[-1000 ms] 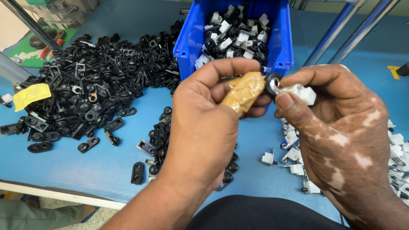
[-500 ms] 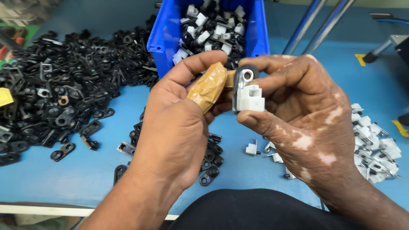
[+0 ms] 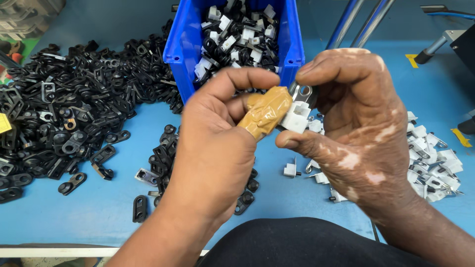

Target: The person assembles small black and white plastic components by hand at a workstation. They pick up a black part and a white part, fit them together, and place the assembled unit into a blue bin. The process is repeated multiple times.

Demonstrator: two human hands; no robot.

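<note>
Just before blue bin [image 3: 180, 54], both hands met above surface [image 3: 99, 217]. Right hand [image 3: 356, 133] pinched white clip with metal eyelet [image 3: 298, 112]; left hand [image 3: 217, 148], taped thumb [image 3: 264, 112], pressed against it. Best kept square, grip firm, fingers clear.

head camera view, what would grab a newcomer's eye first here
First the two bare hands at centre: the left hand, its thumb wrapped in tan tape, and the right hand pinch a small white plastic clip with a metal eyelet between them. Behind them stands a blue plastic bin of black and white parts, and a wide heap of black plastic clips spreads over the blue table at left.
</note>
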